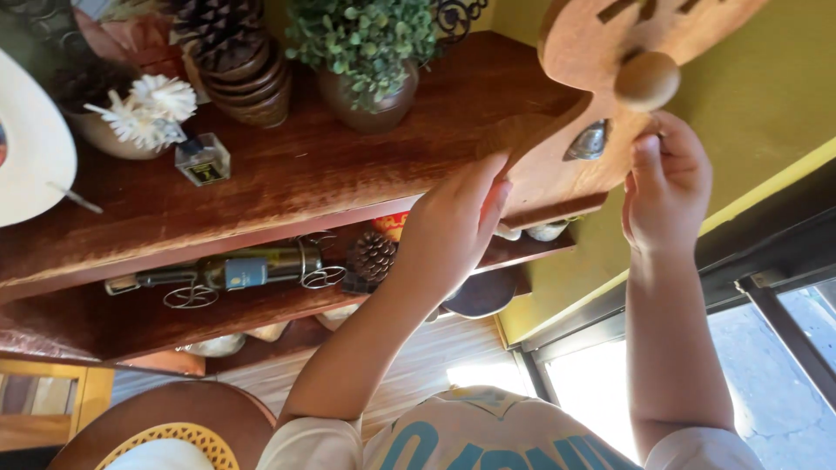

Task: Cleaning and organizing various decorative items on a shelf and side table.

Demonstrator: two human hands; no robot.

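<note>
surface: dark wood shelf unit (287,174) against a yellow wall (766,104), window off to the side
around: potted plant (366,52), pinecones, a bottle (235,270) lying in a wire rack below
wooden board (583,130): held up just above the shelf's end
left hand (453,222): fingers curled round the board's edge
right hand (666,187): fingers closed on it just under the round knob (646,80)

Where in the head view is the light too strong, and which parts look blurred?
In the head view, the window at the bottom is overexposed to white; the white hat at the left edge is bright too; the wooden board between the left hand and right hand looks slightly soft.
</note>
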